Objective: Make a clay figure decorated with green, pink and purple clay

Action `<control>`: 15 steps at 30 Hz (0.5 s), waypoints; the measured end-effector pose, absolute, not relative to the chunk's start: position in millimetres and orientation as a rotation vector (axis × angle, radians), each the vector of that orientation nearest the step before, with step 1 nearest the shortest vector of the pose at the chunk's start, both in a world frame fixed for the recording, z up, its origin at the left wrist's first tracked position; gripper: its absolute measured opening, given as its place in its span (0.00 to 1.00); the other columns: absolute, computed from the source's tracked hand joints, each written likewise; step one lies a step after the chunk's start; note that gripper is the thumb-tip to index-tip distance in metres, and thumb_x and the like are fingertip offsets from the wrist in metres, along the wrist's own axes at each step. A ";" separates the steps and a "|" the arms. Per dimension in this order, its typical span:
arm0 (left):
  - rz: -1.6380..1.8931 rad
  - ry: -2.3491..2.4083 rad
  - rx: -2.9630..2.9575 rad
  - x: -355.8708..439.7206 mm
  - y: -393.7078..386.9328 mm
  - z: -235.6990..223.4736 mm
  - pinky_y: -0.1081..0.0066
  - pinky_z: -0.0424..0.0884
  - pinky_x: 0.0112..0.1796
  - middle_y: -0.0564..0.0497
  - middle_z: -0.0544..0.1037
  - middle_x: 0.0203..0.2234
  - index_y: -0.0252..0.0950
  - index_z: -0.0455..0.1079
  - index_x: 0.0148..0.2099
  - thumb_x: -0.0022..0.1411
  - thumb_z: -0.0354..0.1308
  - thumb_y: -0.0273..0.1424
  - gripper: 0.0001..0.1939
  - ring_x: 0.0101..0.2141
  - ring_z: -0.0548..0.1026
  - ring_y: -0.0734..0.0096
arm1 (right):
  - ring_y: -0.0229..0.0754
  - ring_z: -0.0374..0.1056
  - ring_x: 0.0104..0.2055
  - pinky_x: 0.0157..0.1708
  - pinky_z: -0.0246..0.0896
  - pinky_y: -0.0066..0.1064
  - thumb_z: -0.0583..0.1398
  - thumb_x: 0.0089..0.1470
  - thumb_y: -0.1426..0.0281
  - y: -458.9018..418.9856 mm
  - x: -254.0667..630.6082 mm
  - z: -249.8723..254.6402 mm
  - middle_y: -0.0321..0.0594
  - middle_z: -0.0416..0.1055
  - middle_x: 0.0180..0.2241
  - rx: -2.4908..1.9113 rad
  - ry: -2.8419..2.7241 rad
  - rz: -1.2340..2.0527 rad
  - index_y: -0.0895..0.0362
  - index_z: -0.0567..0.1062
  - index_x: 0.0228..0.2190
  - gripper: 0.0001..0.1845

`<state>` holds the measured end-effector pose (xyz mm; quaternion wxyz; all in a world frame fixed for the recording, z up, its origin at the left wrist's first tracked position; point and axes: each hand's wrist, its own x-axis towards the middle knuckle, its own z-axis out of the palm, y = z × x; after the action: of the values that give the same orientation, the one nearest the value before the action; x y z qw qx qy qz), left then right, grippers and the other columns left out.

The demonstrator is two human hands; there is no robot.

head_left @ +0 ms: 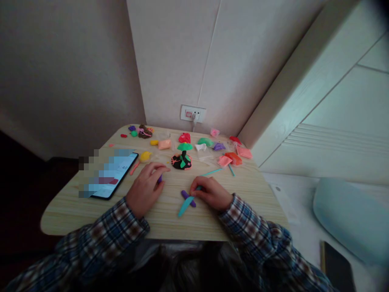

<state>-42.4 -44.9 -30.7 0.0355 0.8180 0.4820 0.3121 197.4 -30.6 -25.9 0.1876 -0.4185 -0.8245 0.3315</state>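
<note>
My right hand is closed on a teal plastic clay knife, whose blade points down and to the left. The blade lies across a purple clay roll on the wooden table. My left hand is curled around a piece of purple clay, which shows between thumb and fingers. Beyond both hands stands a small clay model with a black base, a dark stem, green leaves and a bright green top.
A phone with a lit screen lies at the left. Behind are a yellow clay lump, a brown clay piece and several clay packets, including an orange packet. Thin teal sticks lie at the right. A wall socket holds a plug.
</note>
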 end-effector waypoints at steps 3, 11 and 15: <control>0.962 1.496 2.499 -43.8 -44.7 -30.4 0.61 0.62 0.48 0.47 0.67 0.42 0.35 0.64 0.47 0.54 0.49 0.22 0.16 0.45 0.65 0.63 | 0.36 0.63 0.27 0.29 0.56 0.27 0.57 0.49 0.75 -29.5 200.3 -24.8 0.38 0.70 0.25 -1.371 -2.242 0.839 0.60 0.71 0.25 0.03; 1.000 1.431 2.554 -43.2 -47.6 -27.7 0.61 0.62 0.48 0.47 0.67 0.42 0.34 0.65 0.46 0.55 0.49 0.24 0.14 0.45 0.65 0.63 | 0.36 0.63 0.27 0.29 0.56 0.27 0.58 0.48 0.74 -30.9 197.2 -23.8 0.38 0.70 0.25 -1.325 -2.305 0.858 0.60 0.71 0.25 0.02; 1.018 1.369 2.572 -40.0 -49.5 -26.1 0.60 0.63 0.48 0.47 0.67 0.43 0.35 0.65 0.45 0.57 0.48 0.24 0.13 0.45 0.65 0.63 | 0.37 0.64 0.29 0.31 0.57 0.27 0.57 0.48 0.75 -29.6 199.1 -21.7 0.38 0.70 0.26 -1.352 -2.268 0.849 0.59 0.70 0.25 0.03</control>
<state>-40.0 -49.5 -26.1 0.0275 0.8329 0.4435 0.3298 199.1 -29.6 -21.7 0.1828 -0.4793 -0.8040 0.3007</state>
